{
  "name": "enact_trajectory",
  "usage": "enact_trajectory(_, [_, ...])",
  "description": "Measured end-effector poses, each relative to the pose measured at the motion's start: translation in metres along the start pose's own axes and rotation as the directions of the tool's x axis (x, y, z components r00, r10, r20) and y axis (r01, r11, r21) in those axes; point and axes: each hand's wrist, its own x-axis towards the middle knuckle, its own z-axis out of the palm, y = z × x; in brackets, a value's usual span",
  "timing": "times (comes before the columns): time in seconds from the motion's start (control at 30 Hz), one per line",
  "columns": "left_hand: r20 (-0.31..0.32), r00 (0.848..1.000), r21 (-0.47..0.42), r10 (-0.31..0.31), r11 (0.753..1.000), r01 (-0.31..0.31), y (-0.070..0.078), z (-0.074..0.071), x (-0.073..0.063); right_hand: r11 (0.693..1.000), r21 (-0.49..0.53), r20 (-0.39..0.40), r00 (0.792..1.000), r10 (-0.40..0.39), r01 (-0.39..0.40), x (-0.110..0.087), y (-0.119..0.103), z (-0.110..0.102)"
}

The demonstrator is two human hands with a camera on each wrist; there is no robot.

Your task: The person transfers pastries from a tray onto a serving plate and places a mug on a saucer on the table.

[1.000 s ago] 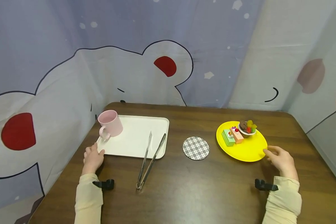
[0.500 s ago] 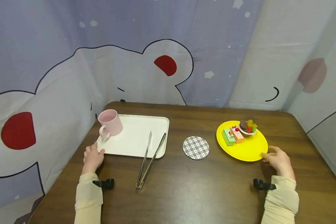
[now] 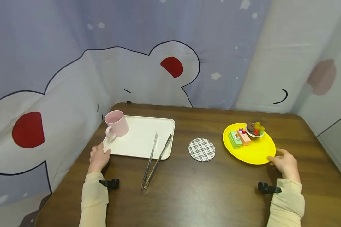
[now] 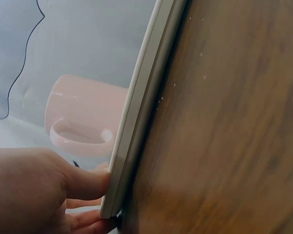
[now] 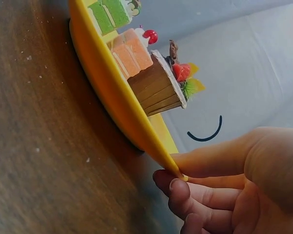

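My left hand (image 3: 98,158) grips the near left corner of a white rectangular tray (image 3: 130,145), thumb at the front edge and fingers round the side. A pink mug (image 3: 117,124) stands upright on that tray, its handle (image 4: 83,144) facing the hand. Metal tongs (image 3: 152,168) lie with their tips over the tray's right part and their hinged end on the table. On the right, my right hand (image 3: 285,164) pinches the rim of a yellow plate (image 3: 255,154). The plate bears a green cake slice (image 3: 235,140), an orange cake slice (image 3: 244,138) and a fruit-topped cupcake (image 5: 158,85).
Between tray and plate, a round checked coaster (image 3: 201,149) lies flat on the brown wooden table (image 3: 193,195). A patterned curtain (image 3: 221,56) hangs behind the table and along its sides.
My right hand has shifted slightly inward along the plate rim, with its thumb now over the edge. The head view has turned a little left. My left hand stays at the tray corner.
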Motion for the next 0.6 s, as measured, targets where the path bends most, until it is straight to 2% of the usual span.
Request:
enact_trajectory(0.2, [0.072,0.997,0.06,0.033,0.998,-0.037,0.005,-0.009,0.001,0.999,0.032,0.027,1.0,0.011,-0.012,-0.004,0.004,-0.004])
enact_trajectory(0.3, [0.068,0.997,0.04,0.037,0.998,-0.039,0.009,-0.012,0.001,0.998,0.054,0.032,0.999,0.008,-0.01,-0.005,0.005,-0.005])
enact_trajectory(0.37, [0.029,0.999,-0.015,0.034,0.999,-0.034,0.014,-0.013,0.002,0.998,0.069,0.036,0.999,0.006,-0.008,-0.005,0.005,-0.005])
enact_trajectory(0.47, [-0.037,0.999,-0.161,0.028,0.986,-0.034,0.023,-0.014,0.003,0.996,0.087,0.044,0.999,-0.002,-0.002,-0.004,0.004,-0.004])
enact_trajectory(0.6, [-0.079,0.997,-0.363,-0.002,0.931,-0.027,0.035,-0.015,0.005,0.995,0.099,0.052,0.999,-0.007,0.002,-0.004,0.002,-0.004])
